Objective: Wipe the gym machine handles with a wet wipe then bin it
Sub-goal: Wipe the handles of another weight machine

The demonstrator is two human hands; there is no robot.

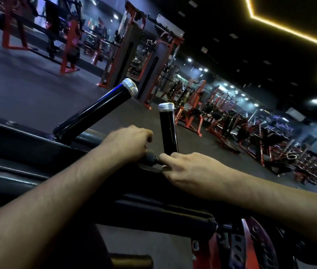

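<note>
Two black machine handles with silver end caps rise from a dark bar: a long slanted handle and a shorter upright handle. My left hand is curled round a small grey knob at the base of the handles. My right hand rests on the bar just right of the knob, its index finger touching the knob's dark stem. No wet wipe shows in either hand.
The black machine frame runs across the lower view, with a red perforated plate at the bottom right. Red and black gym machines line the dark floor beyond. Yellow light strips cross the ceiling.
</note>
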